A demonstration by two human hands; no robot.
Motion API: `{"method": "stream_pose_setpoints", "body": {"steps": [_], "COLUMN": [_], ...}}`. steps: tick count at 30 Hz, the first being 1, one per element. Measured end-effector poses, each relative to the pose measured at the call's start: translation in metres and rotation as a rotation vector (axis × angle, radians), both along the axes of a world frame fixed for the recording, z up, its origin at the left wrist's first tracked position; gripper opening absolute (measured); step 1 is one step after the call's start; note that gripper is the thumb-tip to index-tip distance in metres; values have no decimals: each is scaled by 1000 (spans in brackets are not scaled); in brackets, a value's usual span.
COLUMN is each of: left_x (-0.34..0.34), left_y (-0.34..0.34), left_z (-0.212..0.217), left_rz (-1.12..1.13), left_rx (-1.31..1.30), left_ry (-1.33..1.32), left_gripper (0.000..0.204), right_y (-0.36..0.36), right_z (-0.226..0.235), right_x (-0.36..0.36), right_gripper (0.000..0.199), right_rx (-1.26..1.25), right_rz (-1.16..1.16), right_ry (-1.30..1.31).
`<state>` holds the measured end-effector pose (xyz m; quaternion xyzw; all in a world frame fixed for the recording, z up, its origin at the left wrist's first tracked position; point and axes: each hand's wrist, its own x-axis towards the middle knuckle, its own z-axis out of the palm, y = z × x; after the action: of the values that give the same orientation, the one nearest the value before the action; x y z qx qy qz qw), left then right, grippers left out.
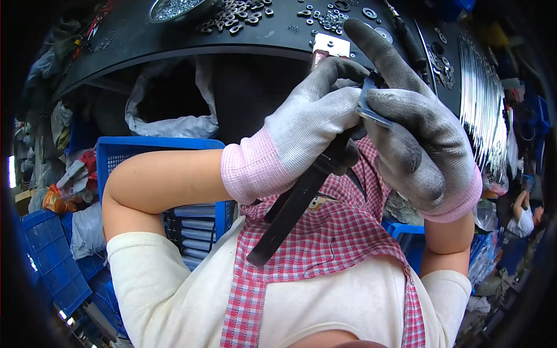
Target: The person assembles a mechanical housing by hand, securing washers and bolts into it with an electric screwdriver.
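Note:
Both hands wear grey-and-white knit gloves with pink cuffs and meet near the table's front edge. My left hand is closed around a long black bar-shaped piece, which slants down toward my checked apron. A second black length shows partly behind it. Between my hands is a small bent metal strip, bluish and shiny. My right hand pinches that strip under its thumb, with the index finger stretched out toward the table. Where the strip meets the black piece is hidden by my fingers.
On the dark table lie a metal bowl of small parts, several metal links, washers and a bundle of thin rods. A blue crate stands below my left arm. Another person is at far right.

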<state>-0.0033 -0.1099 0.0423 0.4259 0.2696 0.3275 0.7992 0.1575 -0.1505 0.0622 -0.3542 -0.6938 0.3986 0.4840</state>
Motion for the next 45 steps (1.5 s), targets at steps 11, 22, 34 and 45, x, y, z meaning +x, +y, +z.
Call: {"method": "stream_pose_setpoints", "body": {"steps": [11, 22, 34, 45], "left_x": [2, 10, 0, -65], "left_y": [2, -4, 10, 14], "left_z": [-3, -9, -4, 39], "left_rz": [-30, 58, 10, 294], "left_rx": [1, 17, -37, 215], "left_ry": [-43, -32, 64, 20], "left_gripper": [24, 21, 36, 34], "right_y": [-4, -15, 15, 2], "right_z": [10, 28, 25, -63], "right_x": [-5, -15, -24, 87], "right_gripper": [22, 23, 64, 31], "right_rx": [-245, -661, -778, -331], "right_rz": [-45, -169, -458, -418], "right_ry": [163, 430, 569, 393]}}
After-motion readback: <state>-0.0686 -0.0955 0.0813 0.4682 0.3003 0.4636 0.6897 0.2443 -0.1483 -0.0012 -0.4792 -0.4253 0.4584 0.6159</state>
